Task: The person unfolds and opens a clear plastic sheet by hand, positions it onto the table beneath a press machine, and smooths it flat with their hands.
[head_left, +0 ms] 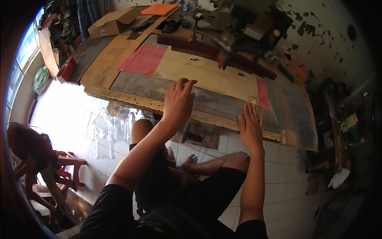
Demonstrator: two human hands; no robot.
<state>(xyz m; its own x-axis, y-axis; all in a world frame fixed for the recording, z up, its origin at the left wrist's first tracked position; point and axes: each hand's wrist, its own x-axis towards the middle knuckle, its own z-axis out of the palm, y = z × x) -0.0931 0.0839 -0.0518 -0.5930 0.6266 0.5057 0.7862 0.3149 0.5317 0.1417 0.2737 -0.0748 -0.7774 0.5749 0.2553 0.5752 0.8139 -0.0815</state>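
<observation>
My left hand (180, 102) hovers over or rests on the near edge of a grey work surface (140, 85); which of the two I cannot tell. Its fingers are bent, the thumb apart from the index finger, and nothing shows between them. Fingers stretched out, my right hand (251, 124) lies at the near right corner of a pale yellow sheet (207, 73). Pink-red pieces, a left one (144, 59) and a right one (263, 95), flank that sheet. Across its far side runs a long dark red bar (187, 44) of a metal press.
A cardboard box (114, 24) and an orange folder (159, 9) stand at the back left. A red tape dispenser (67, 70) sits at the left edge. Clear plastic (104, 137) hangs below the table. Another person (34, 159) bends low at left, beside a red stool (71, 163).
</observation>
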